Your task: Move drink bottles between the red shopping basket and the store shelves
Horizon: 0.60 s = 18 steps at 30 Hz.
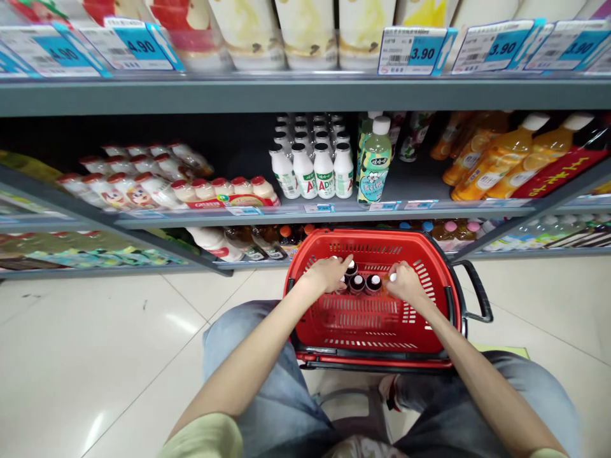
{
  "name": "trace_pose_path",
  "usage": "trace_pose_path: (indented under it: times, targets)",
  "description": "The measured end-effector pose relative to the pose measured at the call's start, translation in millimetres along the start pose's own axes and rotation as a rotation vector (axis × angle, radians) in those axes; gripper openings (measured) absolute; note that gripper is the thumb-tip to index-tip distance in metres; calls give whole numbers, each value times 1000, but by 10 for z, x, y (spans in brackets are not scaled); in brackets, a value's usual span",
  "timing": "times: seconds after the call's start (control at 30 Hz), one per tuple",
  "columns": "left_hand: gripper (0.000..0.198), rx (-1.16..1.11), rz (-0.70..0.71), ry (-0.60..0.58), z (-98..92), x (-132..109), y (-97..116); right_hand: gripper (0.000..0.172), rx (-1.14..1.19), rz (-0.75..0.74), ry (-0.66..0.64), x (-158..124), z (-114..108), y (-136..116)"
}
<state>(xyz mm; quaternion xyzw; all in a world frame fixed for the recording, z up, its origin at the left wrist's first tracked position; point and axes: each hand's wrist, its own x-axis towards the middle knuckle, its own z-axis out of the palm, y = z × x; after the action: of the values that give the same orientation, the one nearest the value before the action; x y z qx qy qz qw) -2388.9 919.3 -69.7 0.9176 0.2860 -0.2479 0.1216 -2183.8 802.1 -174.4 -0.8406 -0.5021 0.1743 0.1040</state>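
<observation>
A red shopping basket [353,331] stands between my knees, against the shelf front. Several small dark bottles with white caps [373,283] are upright inside it, grouped near the middle. My left hand [330,273] reaches into the basket over the left bottles, its fingers bent around the tops; what they grip is partly hidden. On the other side of the group, my right hand [405,282] is closed at the white cap of an orange bottle [386,286], most of which the hand covers.
The middle shelf [258,219] holds white bottles [302,170], a green bottle [375,162], orange juice bottles [508,156] and red-capped packs [224,191]. The basket's black handle [475,289] sticks out right. A grey stool [356,407] is below.
</observation>
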Motion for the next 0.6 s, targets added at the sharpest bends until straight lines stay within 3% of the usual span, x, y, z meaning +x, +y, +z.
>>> trace_pose_path:
  times: [0.2, 0.37, 0.47, 0.6]
  targets:
    - [93, -25, 13, 32, 62, 33, -22, 14, 415, -105, 89, -158, -447, -1]
    - [109, -97, 77, 53, 105, 57, -27, 20, 1116, 99, -109, -236, -661, 50]
    - [119, -146, 124, 68, 119, 33, -44, 21, 1441, 97, -180, -251, -748, 78]
    - [102, -311, 262, 274, 137, -36, -34, 24, 1681, 93, -96, -222, -857, 158]
